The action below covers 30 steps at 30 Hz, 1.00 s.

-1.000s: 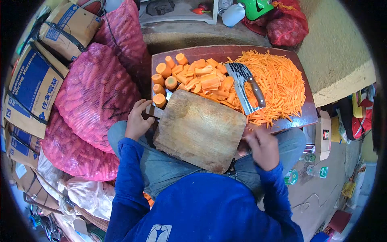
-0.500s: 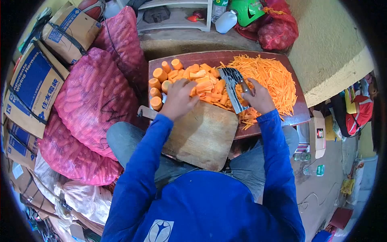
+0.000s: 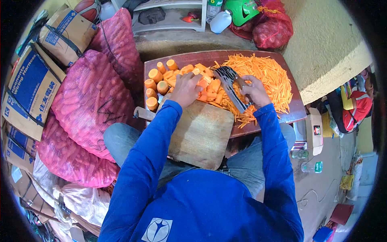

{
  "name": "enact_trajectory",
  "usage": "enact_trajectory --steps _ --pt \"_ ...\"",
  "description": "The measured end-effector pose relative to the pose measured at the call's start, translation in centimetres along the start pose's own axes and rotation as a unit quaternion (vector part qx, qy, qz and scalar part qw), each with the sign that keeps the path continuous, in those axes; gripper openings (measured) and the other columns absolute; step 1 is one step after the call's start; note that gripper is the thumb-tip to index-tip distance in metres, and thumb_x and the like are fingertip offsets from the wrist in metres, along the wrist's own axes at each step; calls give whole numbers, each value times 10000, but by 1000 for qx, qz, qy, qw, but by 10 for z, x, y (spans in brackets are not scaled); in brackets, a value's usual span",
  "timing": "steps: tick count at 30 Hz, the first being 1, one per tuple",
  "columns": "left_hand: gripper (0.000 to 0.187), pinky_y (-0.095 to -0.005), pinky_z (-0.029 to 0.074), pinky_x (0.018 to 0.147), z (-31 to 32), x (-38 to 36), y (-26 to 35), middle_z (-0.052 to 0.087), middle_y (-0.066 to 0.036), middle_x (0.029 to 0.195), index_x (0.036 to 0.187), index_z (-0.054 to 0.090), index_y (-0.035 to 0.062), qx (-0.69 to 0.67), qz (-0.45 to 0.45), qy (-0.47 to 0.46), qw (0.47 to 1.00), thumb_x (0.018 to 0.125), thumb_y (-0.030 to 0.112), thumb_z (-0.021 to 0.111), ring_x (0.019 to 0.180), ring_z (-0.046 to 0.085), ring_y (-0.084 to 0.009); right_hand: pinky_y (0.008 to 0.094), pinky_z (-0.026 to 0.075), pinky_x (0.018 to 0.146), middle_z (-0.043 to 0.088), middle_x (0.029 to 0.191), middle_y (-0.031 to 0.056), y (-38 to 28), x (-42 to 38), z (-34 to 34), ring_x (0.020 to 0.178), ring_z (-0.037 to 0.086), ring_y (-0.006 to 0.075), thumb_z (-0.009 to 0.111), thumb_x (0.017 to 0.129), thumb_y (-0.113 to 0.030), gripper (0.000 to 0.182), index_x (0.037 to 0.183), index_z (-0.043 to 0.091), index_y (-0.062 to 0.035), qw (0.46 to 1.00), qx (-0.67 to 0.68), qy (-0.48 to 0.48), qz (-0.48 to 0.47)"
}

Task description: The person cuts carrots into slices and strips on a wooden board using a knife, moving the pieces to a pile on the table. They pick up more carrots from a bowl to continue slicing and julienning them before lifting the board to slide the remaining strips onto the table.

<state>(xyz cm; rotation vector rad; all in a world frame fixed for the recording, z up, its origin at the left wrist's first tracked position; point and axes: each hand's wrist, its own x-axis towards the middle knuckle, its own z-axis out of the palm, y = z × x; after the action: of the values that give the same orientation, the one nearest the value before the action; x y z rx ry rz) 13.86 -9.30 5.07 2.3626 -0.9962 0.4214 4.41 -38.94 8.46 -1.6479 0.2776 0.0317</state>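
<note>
My left hand (image 3: pixel 187 89) rests on the near edge of a heap of cut carrot pieces (image 3: pixel 206 84), its fingers stretched over them and a little apart. I see nothing firmly gripped in it. My right hand (image 3: pixel 255 91) is closed round the brown handle of a wide-bladed knife (image 3: pixel 229 82), whose blade has dark and pale streaks. The blade tilts over the carrots, between the cut pieces and a large mound of carrot strips (image 3: pixel 266 76). Just in front of me lies a worn wooden cutting board (image 3: pixel 201 135). Short carrot chunks (image 3: pixel 155 75) stand at the left.
The carrots sit on a dark red tabletop (image 3: pixel 297 105). A metal piece with a handle (image 3: pixel 146 113) sticks out left of the board. Large pink mesh sacks (image 3: pixel 94 101) crowd the left side, beside cardboard boxes (image 3: pixel 32 92). A plastic bottle (image 3: pixel 311 167) lies on the floor at right.
My left hand has moved forward over the cut carrot pieces, its fingers reaching farther. The knife in my right hand has turned, and its blade slants more. The view has shifted slightly.
</note>
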Motion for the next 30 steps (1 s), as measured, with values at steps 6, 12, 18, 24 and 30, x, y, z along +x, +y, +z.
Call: enact_trajectory --steps 6,12,18,24,30 --pt "418 -513 481 930 3 0 -2 675 -218 1160 1255 694 50 -52 -26 21 998 855 114 798 1098 640 -436 230 391 454 618 848 52 -22 -43 9 508 489 81 682 821 -16 607 1397 490 -29 990 67 29 -119" --pt "375 -472 544 859 12 1 -13 701 -234 1127 1189 723 2 -212 -98 58 971 824 19 811 1039 667 -450 226 379 436 618 876 69 -13 -107 23 510 487 82 698 829 -27 599 1382 468 -42 968 243 -6 -61" --pt "363 -477 507 918 14 -5 -12 702 -204 1120 1204 722 19 -114 -49 52 991 849 26 797 1065 652 -418 225 374 458 659 940 68 14 -164 57 557 510 66 718 882 -63 572 1394 466 -24 980 198 -2 -24" --pt "345 -491 436 929 15 -12 -9 690 -128 1120 1143 724 90 -22 35 76 996 806 15 747 1097 629 -342 222 387 489 660 986 67 36 -186 62 573 508 67 658 924 10 521 1409 472 -24 984 176 -1 9" --pt "271 -465 443 916 3 -21 0 672 -97 1078 1031 747 95 -66 71 141 985 787 -25 736 1062 635 -325 219 423 553 673 1059 93 37 -190 69 645 536 56 661 973 -44 607 1531 426 -5 995 98 -10 32"
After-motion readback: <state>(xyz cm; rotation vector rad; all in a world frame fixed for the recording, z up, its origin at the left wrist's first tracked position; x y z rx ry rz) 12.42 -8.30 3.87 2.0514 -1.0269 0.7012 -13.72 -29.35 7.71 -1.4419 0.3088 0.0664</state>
